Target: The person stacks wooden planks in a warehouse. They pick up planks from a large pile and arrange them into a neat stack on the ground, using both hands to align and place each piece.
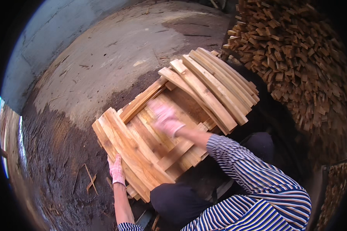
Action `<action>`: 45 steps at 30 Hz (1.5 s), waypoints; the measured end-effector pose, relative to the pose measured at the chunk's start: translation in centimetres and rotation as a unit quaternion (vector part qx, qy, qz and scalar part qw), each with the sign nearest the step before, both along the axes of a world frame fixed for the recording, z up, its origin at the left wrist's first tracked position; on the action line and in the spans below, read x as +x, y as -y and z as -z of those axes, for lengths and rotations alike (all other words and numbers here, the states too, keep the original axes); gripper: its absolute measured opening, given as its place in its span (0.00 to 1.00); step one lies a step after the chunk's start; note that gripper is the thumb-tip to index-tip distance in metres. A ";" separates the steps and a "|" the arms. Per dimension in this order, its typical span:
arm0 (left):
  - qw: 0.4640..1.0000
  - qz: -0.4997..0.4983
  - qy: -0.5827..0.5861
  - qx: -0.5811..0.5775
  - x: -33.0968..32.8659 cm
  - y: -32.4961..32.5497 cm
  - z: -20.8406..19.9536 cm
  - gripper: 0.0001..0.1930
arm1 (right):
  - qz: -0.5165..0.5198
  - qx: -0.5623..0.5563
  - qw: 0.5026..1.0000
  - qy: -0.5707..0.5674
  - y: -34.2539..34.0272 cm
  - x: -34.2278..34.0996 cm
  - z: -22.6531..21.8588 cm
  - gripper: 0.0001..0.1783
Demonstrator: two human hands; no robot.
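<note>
In front of my knees lies a stack of sawn wooden slats [137,150], with pale slats laid side by side across its left part. My left hand [117,169], in a pinkish-white knit glove, rests against the outer left edge of these slats, its fingers stretched along the wood. My right hand [165,117], gloved alike, is over the lower middle of the stack and smeared by motion, so its fingers cannot be made out. More slats [212,86] lie in a row on the stack's right part. A short crosswise board [175,154] sits below my right wrist.
A tall heap of short wood pieces [285,50] rises at the right. Dark, damp ground [61,154] with splinters and thin sticks [90,179] spreads to the left. A grey wall [54,42] stands at the far left. My knee [177,204] is close to the stack's near edge.
</note>
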State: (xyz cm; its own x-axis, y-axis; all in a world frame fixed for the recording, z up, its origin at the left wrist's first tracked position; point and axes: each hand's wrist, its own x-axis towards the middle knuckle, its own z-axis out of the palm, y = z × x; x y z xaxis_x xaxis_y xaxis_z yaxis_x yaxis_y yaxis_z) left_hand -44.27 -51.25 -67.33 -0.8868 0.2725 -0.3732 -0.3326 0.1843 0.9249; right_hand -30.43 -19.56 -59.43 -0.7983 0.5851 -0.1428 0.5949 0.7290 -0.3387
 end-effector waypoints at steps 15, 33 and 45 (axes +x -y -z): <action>0.999 0.020 -0.002 0.030 0.3 -0.5 -0.4 0.43 | 0.202 -0.048 0.973 0.103 -15.3 10.1 -3.5 0.43; 1.000 0.014 -0.008 -0.003 -0.2 1.6 -0.9 0.39 | -0.021 -0.135 0.989 0.063 4.3 -1.8 -0.1 0.45; 0.999 0.012 -0.005 -0.040 0.2 -1.3 -1.0 0.40 | 0.229 0.121 0.965 0.032 -10.2 7.6 5.0 0.27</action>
